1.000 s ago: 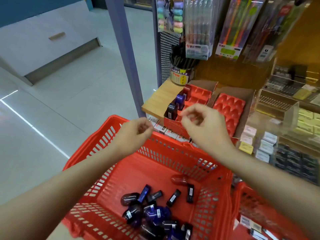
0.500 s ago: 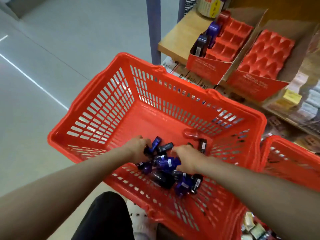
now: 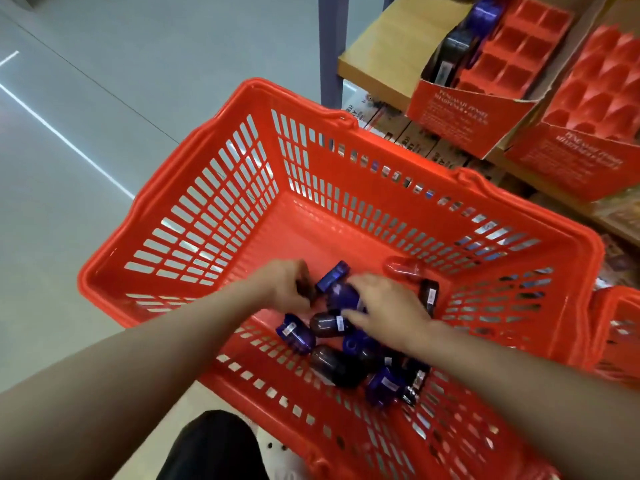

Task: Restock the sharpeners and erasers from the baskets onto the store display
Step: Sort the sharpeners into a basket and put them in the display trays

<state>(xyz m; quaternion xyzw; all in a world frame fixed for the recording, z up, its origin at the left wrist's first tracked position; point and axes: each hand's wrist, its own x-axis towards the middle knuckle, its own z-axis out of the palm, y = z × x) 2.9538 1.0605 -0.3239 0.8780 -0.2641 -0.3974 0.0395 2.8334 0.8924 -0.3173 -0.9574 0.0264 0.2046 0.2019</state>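
A red basket (image 3: 221,216) holds a pile of purple and dark sharpeners (image 3: 332,362) plus one red sharpener (image 3: 401,268). Both my hands are down in the pile. My left hand (image 3: 284,285) is curled around a dark sharpener (image 3: 306,289). My right hand (image 3: 388,306) has its fingers and thumb closed around a purple sharpener (image 3: 343,297). On the shelf at top right stands a red display box (image 3: 460,105) with a compartment tray; a few sharpeners (image 3: 485,12) fill its left column. A second red display box (image 3: 568,161) beside it has a bare tray.
A second red basket (image 3: 620,327) touches the first at the right edge. The wooden shelf (image 3: 391,46) and a grey upright post (image 3: 330,46) lie beyond the basket. Small packaged goods (image 3: 415,136) sit under the shelf. Grey floor spreads to the left; my dark-clad knee (image 3: 214,448) is below.
My hands came down from the display box into the basket and the view tilted downward. Since half a second ago both hands have closed on sharpeners in the pile.
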